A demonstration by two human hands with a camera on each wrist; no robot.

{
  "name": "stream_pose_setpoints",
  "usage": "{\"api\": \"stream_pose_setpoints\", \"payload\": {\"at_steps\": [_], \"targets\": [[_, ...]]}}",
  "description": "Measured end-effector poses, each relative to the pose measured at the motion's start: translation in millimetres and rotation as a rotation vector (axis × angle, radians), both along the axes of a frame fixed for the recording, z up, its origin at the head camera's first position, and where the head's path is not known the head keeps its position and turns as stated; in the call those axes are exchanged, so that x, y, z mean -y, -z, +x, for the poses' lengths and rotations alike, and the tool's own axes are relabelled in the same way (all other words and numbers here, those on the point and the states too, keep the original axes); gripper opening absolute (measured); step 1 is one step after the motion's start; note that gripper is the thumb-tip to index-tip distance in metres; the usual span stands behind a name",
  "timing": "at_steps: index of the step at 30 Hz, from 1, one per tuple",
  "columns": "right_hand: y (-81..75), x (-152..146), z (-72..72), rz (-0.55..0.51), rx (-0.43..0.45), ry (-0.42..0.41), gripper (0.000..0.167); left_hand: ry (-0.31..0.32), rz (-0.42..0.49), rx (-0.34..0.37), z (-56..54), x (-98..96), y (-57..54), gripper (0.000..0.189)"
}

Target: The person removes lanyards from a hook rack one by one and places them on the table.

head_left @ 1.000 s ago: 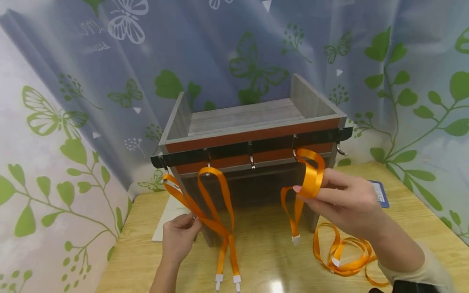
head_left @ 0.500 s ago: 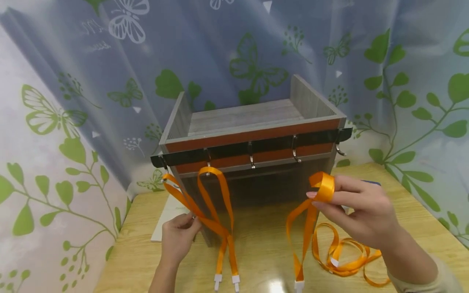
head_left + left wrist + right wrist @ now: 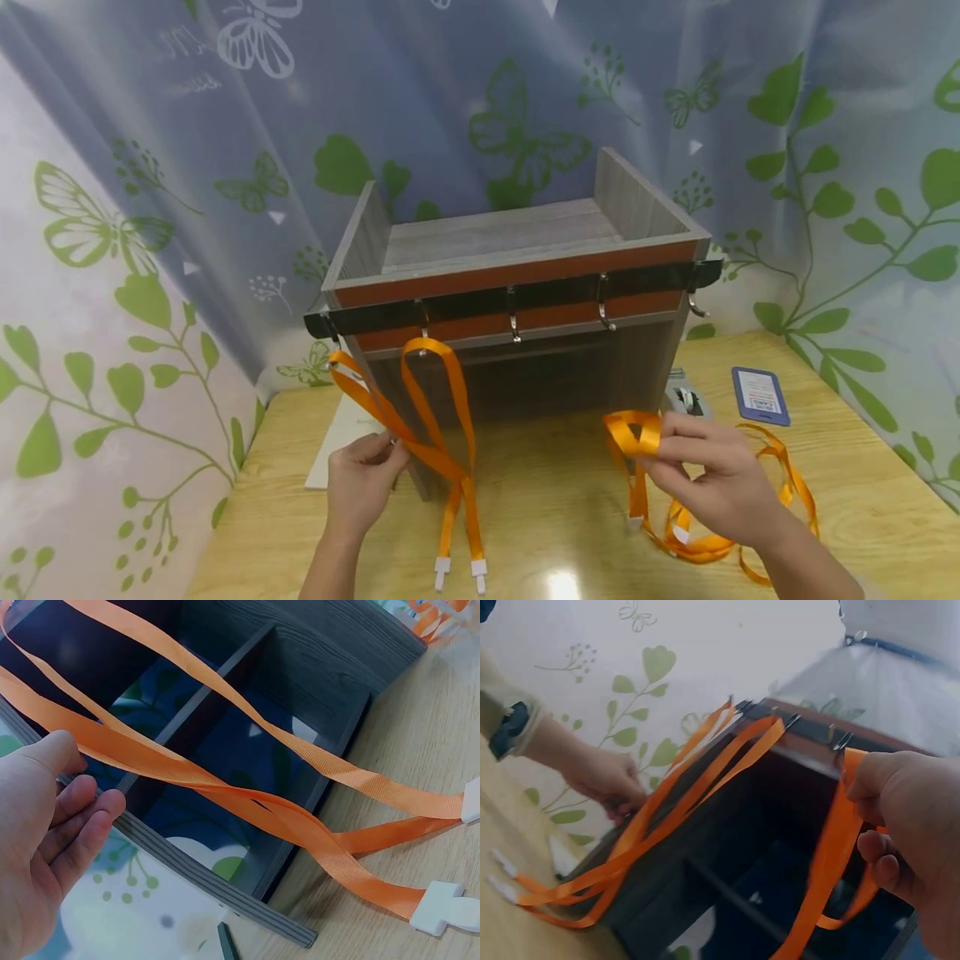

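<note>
My right hand (image 3: 708, 467) pinches the looped end of an orange lanyard (image 3: 636, 432), low in front of the shelf's right side. In the right wrist view its strap (image 3: 829, 859) hangs below the fingers. At the left, my left hand (image 3: 365, 481) holds the edge of the grey wooden shelf's side panel (image 3: 202, 866), with the thumb inside and fingers outside. Beside that hand, two orange lanyards (image 3: 457, 392) hang from the two leftmost hooks and cross lower down; their white clips (image 3: 478, 575) dangle at the bottom. The other hooks (image 3: 515, 325) carry nothing.
A black hook rail (image 3: 555, 296) runs across the shelf's front. More orange lanyards (image 3: 701, 546) lie coiled on the wooden table (image 3: 547, 500) under the right hand. Behind them are a blue card holder (image 3: 761, 396) and a grey item (image 3: 686, 396). White paper (image 3: 337, 442) lies at left.
My right hand has drawn the lanyard loop away from the second hook from the right and lowered it toward the table. The left hand stays at the panel.
</note>
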State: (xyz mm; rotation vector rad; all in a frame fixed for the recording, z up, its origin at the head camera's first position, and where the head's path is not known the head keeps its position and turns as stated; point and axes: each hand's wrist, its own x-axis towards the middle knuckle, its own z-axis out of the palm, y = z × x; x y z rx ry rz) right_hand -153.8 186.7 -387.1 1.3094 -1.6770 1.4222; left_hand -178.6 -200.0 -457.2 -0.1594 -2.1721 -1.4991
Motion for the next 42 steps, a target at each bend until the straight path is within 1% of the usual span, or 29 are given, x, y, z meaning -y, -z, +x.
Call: {"api": "stream_pose_setpoints", "payload": {"at_steps": [2, 5, 7, 9, 11, 14, 18, 22, 26, 28, 29, 31, 33, 35, 38, 42], "targets": [[12.3, 2, 0.5, 0.004, 0.06, -0.053, 0.024, -0.002, -0.001, 0.005, 0.3, 0.2, -1.1, 0.017], [27.7, 3, 1.1, 0.01, 0.136, -0.085, 0.039, -0.012, 0.008, 0.015, 1.2, 0.2, -2.0, 0.016], [36.1, 4, 0.3, 0.021, 0.177, -0.106, 0.044, -0.018, 0.016, 0.017, 1.5, 0.2, -2.1, 0.016], [43.7, 4, -0.2, 0.036, 0.22, -0.122, 0.044, -0.025, 0.021, 0.018, 1.6, 0.3, -1.8, 0.016], [51.2, 5, -1.0, 0.058, 0.27, -0.158, 0.043, -0.028, 0.021, 0.014, 1.4, 0.5, -1.4, 0.016], [63.6, 5, -0.4, 0.121, 0.372, -0.178, 0.039, -0.027, 0.014, 0.004, 1.3, 0.8, -1.0, 0.016], [80.4, 3, -1.3, 0.234, 0.499, -0.184, 0.033, -0.007, 0.009, -0.02, 1.5, 0.8, -1.4, 0.017], [93.1, -2, -7.0, 0.374, 0.541, -0.227, 0.025, -0.003, 0.009, -0.033, 1.9, 0.7, -1.8, 0.016], [102.1, -8, -12.6, 0.496, 0.592, -0.302, 0.016, -0.027, 0.001, -0.013, 2.7, -0.9, -3.1, 0.016], [106.7, -12, -15.3, 0.539, 0.602, -0.322, 0.014, -0.038, -0.008, -0.008, 4.1, -3.1, -6.2, 0.016], [108.9, -13, -16.5, 0.559, 0.6, -0.323, 0.013, -0.039, -0.015, -0.012, 5.2, -4.5, -8.8, 0.016], [113.7, -17, -19.1, 0.591, 0.566, -0.314, 0.011, -0.038, -0.023, -0.024, 8.1, -7.7, -15.1, 0.015], [118.2, -21, -21.0, 0.613, 0.548, -0.296, 0.009, -0.026, -0.023, -0.038, 11.3, -10.5, -21.9, 0.014], [122.6, -24, -21.8, 0.627, 0.55, -0.268, 0.008, -0.014, -0.02, -0.044, 13.8, -12.4, -26.9, 0.014], [128.9, -29, -20.3, 0.631, 0.592, -0.218, 0.008, 0.003, -0.007, -0.034, 15.1, -13.8, -29.6, 0.014], [134.8, -32, -15.8, 0.61, 0.647, -0.118, 0.009, 0.015, 0.001, -0.024, 14.2, -13.2, -28.4, 0.013]]}}
